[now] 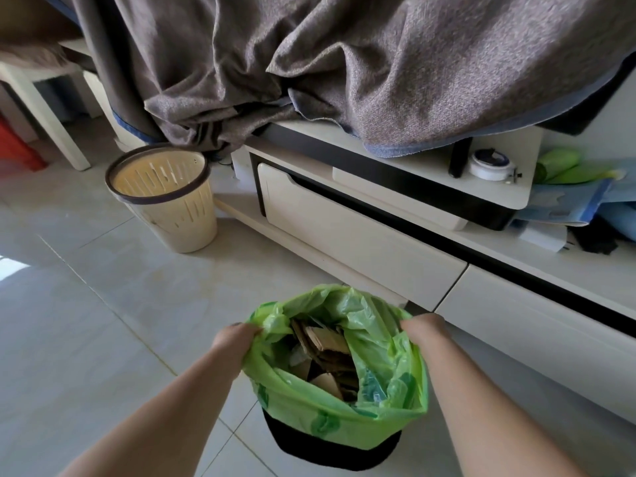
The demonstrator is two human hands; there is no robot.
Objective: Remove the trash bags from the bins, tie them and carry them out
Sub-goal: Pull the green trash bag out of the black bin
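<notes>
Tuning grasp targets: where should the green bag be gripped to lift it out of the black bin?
Grip the bag by its loose rim on opposite sides, from above, where the hands pinch now. The top stands open over the bin; the rim gives slack.

Bag (pixel 344 401) in bin (pixel 330 449), basket (pixel 165 201) behind-left

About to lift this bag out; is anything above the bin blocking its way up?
Nothing visible does. Both the left hand and right hand already grip the green bag rim, and the space above the black bin is open.
</notes>
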